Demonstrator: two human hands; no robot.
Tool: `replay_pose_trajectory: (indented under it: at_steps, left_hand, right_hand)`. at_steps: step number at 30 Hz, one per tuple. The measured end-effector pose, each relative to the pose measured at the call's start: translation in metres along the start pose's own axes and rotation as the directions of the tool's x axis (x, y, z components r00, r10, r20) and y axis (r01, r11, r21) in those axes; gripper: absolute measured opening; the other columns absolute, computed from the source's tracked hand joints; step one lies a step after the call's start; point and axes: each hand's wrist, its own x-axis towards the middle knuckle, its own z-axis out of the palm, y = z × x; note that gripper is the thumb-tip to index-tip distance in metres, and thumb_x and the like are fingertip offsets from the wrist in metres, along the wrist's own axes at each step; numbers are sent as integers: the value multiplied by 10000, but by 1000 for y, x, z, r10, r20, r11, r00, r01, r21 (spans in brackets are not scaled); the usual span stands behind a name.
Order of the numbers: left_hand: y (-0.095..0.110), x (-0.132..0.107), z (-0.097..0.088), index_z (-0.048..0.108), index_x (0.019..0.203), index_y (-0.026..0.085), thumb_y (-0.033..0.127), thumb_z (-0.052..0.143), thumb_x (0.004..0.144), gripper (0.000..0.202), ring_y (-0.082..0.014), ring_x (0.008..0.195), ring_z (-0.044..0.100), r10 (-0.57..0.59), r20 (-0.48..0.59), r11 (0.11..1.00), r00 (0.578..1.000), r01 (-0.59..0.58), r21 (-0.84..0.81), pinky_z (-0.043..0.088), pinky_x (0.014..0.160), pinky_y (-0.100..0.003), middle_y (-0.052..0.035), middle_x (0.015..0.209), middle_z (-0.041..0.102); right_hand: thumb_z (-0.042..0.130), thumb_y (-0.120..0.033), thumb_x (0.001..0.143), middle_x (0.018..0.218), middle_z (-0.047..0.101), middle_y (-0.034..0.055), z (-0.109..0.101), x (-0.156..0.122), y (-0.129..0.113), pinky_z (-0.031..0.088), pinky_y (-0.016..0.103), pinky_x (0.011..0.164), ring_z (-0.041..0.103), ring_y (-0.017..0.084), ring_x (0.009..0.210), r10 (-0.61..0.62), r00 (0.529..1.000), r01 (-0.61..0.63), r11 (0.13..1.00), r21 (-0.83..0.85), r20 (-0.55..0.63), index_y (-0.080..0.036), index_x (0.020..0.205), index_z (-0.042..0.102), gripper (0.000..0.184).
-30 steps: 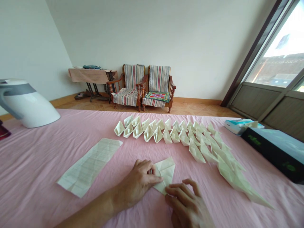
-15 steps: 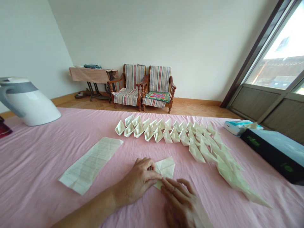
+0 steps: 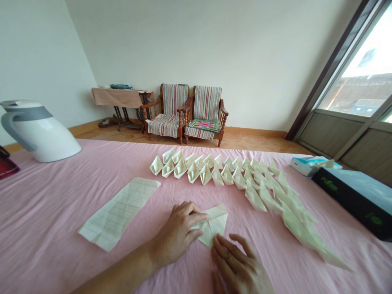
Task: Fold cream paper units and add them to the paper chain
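A folded piece of pale paper [image 3: 219,218] lies flat on the pink cloth in front of me, its creases showing. My left hand [image 3: 183,228] grips its left side, thumb below and fingers above. With fingers stretched out, my right hand [image 3: 235,261] touches the paper's lower corner; its thumb is mostly hidden. Beyond my hands stand folded paper boats [image 3: 193,172] in rows that curve down the right side, where several nest into one another [image 3: 303,224]. To the left rests a creased, lined paper strip [image 3: 119,214].
A white and grey jug [image 3: 52,134] stands at the left, near a dark red object [image 3: 7,165]. On the right are a black box [image 3: 352,200] and a tissue pack [image 3: 306,164]. Two wooden chairs [image 3: 206,104] and a cloth-covered table [image 3: 118,98] stand by the wall.
My right hand's fingertips have slid away from my left thumb to the paper's lower corner, uncovering more of the paper. My left hand stays on its side; the view has shifted slightly.
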Motion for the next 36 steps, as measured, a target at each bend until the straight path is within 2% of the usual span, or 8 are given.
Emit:
replay_pose_trajectory:
  at_steps: [7, 11, 15, 18, 21, 27, 31, 36]
  left_hand:
    - [-3, 1, -1, 633, 1198, 300, 114, 693, 828, 419, -207, 1012, 533, -51, -30, 999, 998, 51, 14, 398, 914, -356, -16, 1035, 593]
    - [-10, 2, -1, 637, 1177, 281, 69, 658, 836, 403, -207, 1003, 536, -54, -63, 998, 997, 57, 37, 407, 899, -347, -16, 1022, 598]
    - [-13, -1, 0, 619, 1170, 250, 5, 531, 882, 387, -194, 969, 538, -28, -158, 997, 987, 38, 62, 413, 873, -330, -25, 1014, 597]
    - [-10, -4, 0, 626, 1084, 214, 63, 503, 928, 249, -199, 964, 535, 18, -220, 998, 975, -4, 67, 399, 870, -337, -32, 987, 603]
    - [-3, -5, 1, 629, 948, 199, 185, 642, 886, 65, -215, 937, 534, 6, -193, 997, 981, 9, 77, 379, 846, -348, -22, 935, 611]
    - [4, 1, 4, 567, 733, 174, 228, 835, 658, 284, -201, 832, 540, -197, -113, 979, 974, 200, 22, 337, 767, -323, 13, 804, 597]
    - [2, 6, 4, 572, 694, 174, 185, 776, 683, 205, -174, 774, 545, -243, -66, 970, 968, 242, -20, 315, 755, -312, 35, 739, 596]
    - [-1, 6, 5, 584, 693, 180, 165, 709, 743, 135, -158, 777, 552, -221, -56, 975, 974, 219, -43, 304, 769, -302, 45, 735, 615]
  right_hand:
    - [486, -49, 740, 921, 756, 53, 0, 1, 2, 508, 335, 839, 722, 196, 853, 5, 1000, -5, 1000, 3, -7, -157, 937, 660, 284]
    - [485, -60, 731, 893, 758, 47, 5, 1, 0, 492, 336, 846, 724, 193, 827, 46, 997, -44, 999, 29, -69, -173, 911, 652, 270]
    - [460, -38, 721, 874, 758, 35, 7, 2, 0, 472, 324, 843, 724, 181, 807, 75, 990, -69, 996, 52, -118, -182, 889, 648, 289]
    - [455, -28, 729, 877, 758, 29, 5, 4, -1, 469, 318, 819, 723, 175, 800, 79, 992, -73, 996, 56, -102, -181, 894, 649, 297]
    - [459, -31, 739, 891, 757, 30, 3, 5, -1, 466, 318, 798, 721, 178, 811, 96, 991, -90, 993, 71, -90, -176, 910, 652, 295]
    - [458, -36, 754, 889, 756, 7, 4, 8, -2, 449, 308, 789, 719, 167, 802, 170, 979, -152, 977, 148, -112, -200, 891, 655, 291]
    - [461, -47, 743, 900, 754, -1, 1, 7, -2, 450, 302, 791, 717, 163, 808, 208, 974, -187, 963, 194, -91, -216, 891, 657, 299]
    - [465, -65, 737, 955, 747, 21, -7, 6, 5, 479, 287, 779, 705, 160, 869, 184, 982, -190, 958, 216, 46, -204, 993, 648, 345]
